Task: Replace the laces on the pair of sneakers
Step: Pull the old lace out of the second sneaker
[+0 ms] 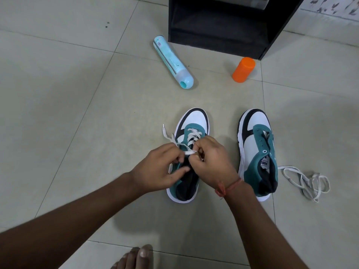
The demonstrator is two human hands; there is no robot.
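On the floor, both hands work the left sneaker (pixel 191 152): left hand (pixel 161 167) and right hand (pixel 211 162) pinch its white lace (pixel 191 152), apparently mid-threading. Even tension and flat, untwisted lace matter; the second lace (pixel 307 181) lies beside the unlaced sneaker (pixel 256 152).

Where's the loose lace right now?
In the head view, the loose lace lies in a heap on the floor at the right, just beside the heel of the unlaced sneaker.
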